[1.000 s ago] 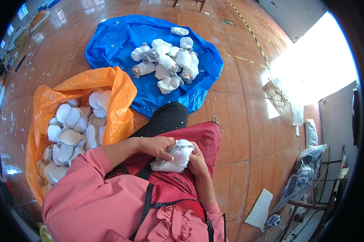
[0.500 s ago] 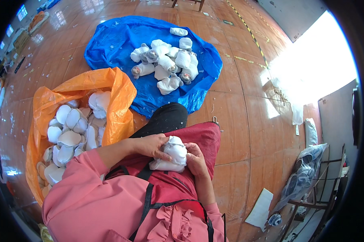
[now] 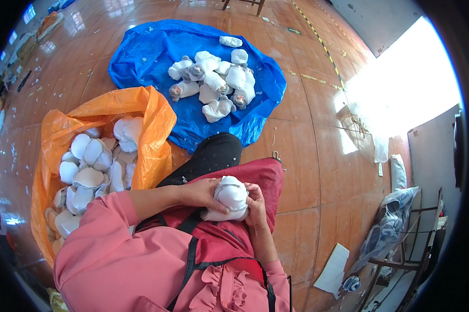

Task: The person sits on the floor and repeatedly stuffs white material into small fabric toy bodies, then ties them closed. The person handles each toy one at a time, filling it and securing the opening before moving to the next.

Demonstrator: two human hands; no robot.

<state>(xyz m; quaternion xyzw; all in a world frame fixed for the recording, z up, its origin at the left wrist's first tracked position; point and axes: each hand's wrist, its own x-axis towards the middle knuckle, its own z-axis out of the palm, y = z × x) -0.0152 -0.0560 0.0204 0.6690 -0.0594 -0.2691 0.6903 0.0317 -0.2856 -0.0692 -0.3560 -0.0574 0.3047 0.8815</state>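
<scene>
On my lap I hold a rounded white stuffed plush piece (image 3: 230,196) with a seam or fold across its top. My left hand (image 3: 204,194) is closed round its left side, the thumb pressed against its front. From the right, my right hand (image 3: 255,204) grips its edge with bent fingers, some of which are hidden behind the piece. Beneath it lies the dark red apron (image 3: 258,179) spread over my legs.
Left of my lap, an open orange bag (image 3: 159,122) holds several white and beige cupped pieces (image 3: 89,178). Ahead, a blue sheet (image 3: 146,57) carries several white stuffed bundles (image 3: 236,77), some with grey ends. A metal rack (image 3: 400,264) and a clear plastic bag (image 3: 387,223) stand right.
The white plush piece has shifted slightly right and turned a little between my hands. My left hand has moved with it, and the right fingers have closed nearer its edge.
</scene>
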